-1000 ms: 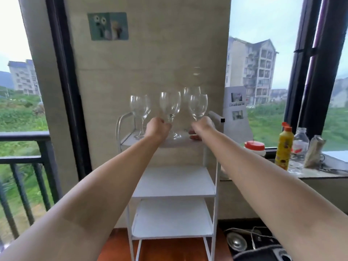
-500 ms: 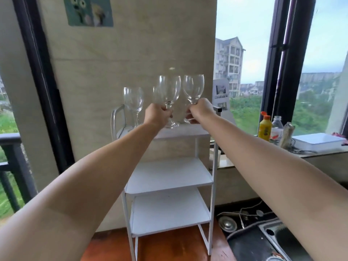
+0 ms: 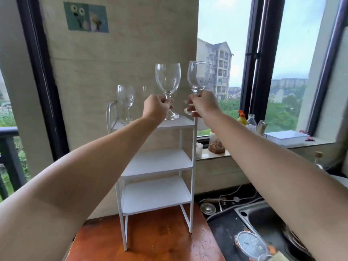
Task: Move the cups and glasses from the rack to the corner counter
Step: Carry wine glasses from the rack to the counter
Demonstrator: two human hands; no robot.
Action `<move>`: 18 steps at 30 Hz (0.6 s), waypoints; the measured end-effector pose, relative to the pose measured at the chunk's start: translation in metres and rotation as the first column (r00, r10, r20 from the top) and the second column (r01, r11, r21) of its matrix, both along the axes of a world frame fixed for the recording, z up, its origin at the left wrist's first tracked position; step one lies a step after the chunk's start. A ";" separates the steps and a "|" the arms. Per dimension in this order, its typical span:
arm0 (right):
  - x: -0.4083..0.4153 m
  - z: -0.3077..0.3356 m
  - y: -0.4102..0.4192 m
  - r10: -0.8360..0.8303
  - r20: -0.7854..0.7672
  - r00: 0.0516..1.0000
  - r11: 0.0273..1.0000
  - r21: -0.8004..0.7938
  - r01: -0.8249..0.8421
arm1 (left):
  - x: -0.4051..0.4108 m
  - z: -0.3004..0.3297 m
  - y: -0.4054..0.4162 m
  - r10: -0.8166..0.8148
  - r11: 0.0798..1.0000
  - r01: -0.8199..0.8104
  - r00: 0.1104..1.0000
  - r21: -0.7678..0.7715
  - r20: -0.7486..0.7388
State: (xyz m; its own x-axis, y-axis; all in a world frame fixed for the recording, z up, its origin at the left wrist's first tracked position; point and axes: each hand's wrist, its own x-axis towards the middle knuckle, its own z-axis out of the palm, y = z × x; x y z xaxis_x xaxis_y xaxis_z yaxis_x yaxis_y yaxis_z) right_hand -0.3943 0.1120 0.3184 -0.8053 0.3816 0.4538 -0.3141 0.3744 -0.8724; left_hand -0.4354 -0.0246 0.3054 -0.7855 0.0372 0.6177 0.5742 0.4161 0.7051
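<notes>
Head view: left hand (image 3: 157, 108) and right hand (image 3: 204, 104) each grip a wine glass stem, glasses (image 3: 167, 80) (image 3: 199, 76) lifted above the rack (image 3: 156, 162). Another glass (image 3: 125, 102) waits on top. Next, probably carrying both upright to the tabletop.

Both hands (image 3: 157, 108) have lifted their wine glasses (image 3: 167, 80) off the rack (image 3: 186, 121).

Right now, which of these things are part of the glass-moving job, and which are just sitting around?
Part of the job:
left hand gripping a wine glass
right hand gripping a second glass
glass left on the rack
white rack

Just lying about:
yellow bottle
white box
sink
</notes>
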 end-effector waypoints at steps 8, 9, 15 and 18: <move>0.133 -0.033 0.104 -0.184 0.063 0.981 0.981 -0.053 0.188 | 0.115 -0.042 0.105 -0.269 0.963 0.267 0.960 0.040 0.079; 0.152 -0.042 0.121 -0.231 0.087 0.969 0.971 -0.046 0.235 | 0.132 -0.051 0.123 -0.294 0.956 0.292 0.951 0.037 0.097; 0.304 -0.104 0.227 -0.422 0.247 0.872 0.887 -0.084 0.453 | 0.247 -0.109 0.238 -0.494 0.861 0.509 0.835 0.003 0.241; 0.370 -0.130 0.265 -0.489 0.306 0.817 0.841 -0.081 0.535 | 0.296 -0.132 0.288 -0.571 0.798 0.602 0.760 -0.005 0.311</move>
